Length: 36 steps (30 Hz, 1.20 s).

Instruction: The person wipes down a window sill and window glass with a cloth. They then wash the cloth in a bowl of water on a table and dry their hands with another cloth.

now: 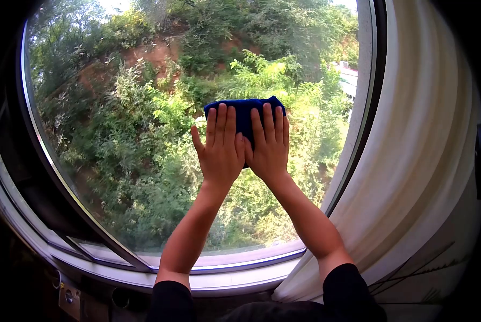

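A folded dark blue cloth (244, 121) lies against the glass of a large window (144, 177), near the middle of the view. My left hand (221, 142) presses flat on the cloth's left part, fingers pointing up and its little finger spread off the cloth onto the glass. On the right part of the cloth rests my right hand (268, 140), palm down with the fingers extended. The two thumbs meet or nearly meet between the hands. Both forearms reach up from the bottom, with dark sleeves at the elbows.
A cream curtain (412, 134) hangs along the right side. Below the glass runs a white sill (229, 282). The dark window frame (372, 107) borders the pane. At the lower left is a small metal plate (70, 301). Trees and a slope show outside.
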Tool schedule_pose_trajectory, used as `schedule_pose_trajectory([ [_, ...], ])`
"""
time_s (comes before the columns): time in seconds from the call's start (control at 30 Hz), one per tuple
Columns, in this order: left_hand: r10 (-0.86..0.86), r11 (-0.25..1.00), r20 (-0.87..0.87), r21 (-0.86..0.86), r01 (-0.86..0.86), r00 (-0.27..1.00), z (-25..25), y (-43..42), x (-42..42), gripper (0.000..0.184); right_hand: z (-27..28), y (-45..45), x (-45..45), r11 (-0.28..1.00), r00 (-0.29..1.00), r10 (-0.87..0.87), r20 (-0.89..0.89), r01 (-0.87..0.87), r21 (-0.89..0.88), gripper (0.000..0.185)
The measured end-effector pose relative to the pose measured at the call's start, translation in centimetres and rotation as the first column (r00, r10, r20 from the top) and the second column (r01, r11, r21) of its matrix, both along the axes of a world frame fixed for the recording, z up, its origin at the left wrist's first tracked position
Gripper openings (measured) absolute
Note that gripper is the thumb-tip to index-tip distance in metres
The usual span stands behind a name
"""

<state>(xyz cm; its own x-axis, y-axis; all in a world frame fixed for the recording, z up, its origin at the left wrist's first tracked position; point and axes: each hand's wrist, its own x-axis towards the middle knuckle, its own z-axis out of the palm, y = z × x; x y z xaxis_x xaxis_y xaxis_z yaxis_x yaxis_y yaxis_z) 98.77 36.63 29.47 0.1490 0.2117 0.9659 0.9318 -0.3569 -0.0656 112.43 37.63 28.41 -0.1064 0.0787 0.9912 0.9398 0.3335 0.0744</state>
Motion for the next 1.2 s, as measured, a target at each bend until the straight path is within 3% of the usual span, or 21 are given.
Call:
schedule_pose_trajectory([
  [0.2, 0.125, 0.984, -0.018, 0.126, -0.122, 0.992, 5.6, 1.0, -2.0, 0.054, 5.9, -0.1, -1.8, 0.999, 1.0, 0.022, 0.01, -0.023, 0.043, 0.061],
  [0.7, 0.115, 0.978, -0.026, 0.178, -0.108, 0.993, 7.5, 1.5, -3.1, 0.054, 7.8, 0.0, -2.7, 0.997, 1.0, 0.008, -0.004, -0.007, 0.083, 0.06],
  [0.97, 0.058, 0.991, -0.021, 0.119, -0.056, 0.998, 5.9, 1.2, -3.3, 0.054, 6.3, 0.1, -3.0, 0.998, 1.0, 0.014, -0.019, -0.013, 0.069, 0.059],
  [1.2, 0.084, 0.996, -0.051, 0.039, -0.082, 0.995, 0.6, 0.8, -4.9, 0.055, 0.5, -0.1, -4.4, 1.0, 1.0, -0.009, -0.022, 0.009, -0.005, 0.059],
])
